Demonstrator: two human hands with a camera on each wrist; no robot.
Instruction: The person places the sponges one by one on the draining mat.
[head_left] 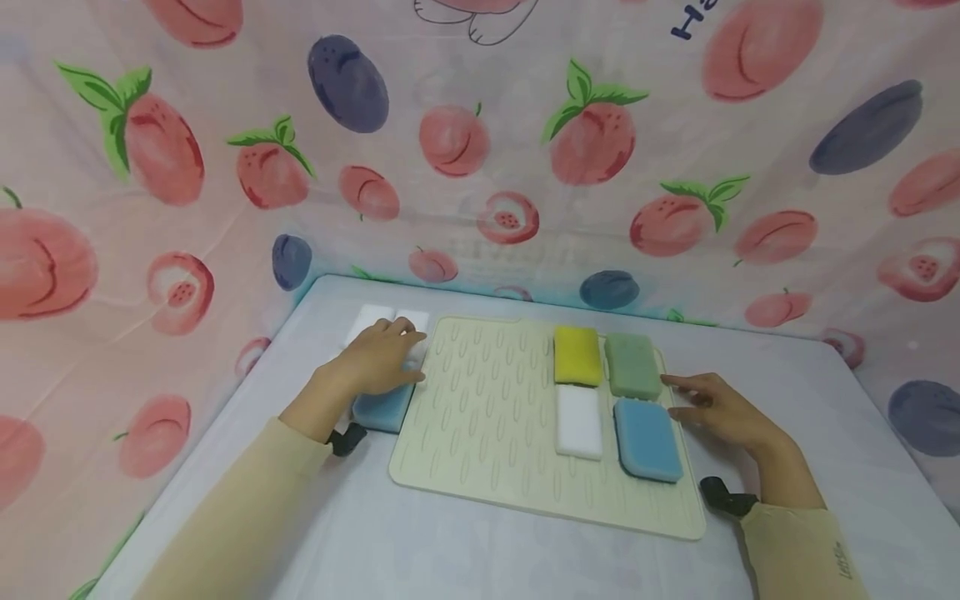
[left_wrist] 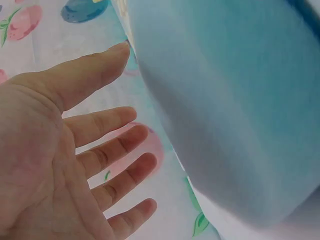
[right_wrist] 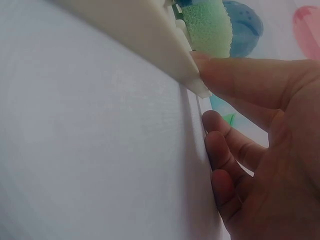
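A cream ribbed mat lies on the table. My left hand is over its left side, with fingers spread and nothing held. Partly hidden below that hand is a blue sponge, which looms large in the left wrist view. Two white sponges lie just beyond the fingers. On the mat's right half sit a yellow sponge, a green sponge, a white sponge and a blue sponge. My right hand rests at the mat's right edge, its thumb against or very near the rim.
A white cloth covers the table. Behind and to the left hangs a pink fruit-print curtain. Black straps sit at both wrists.
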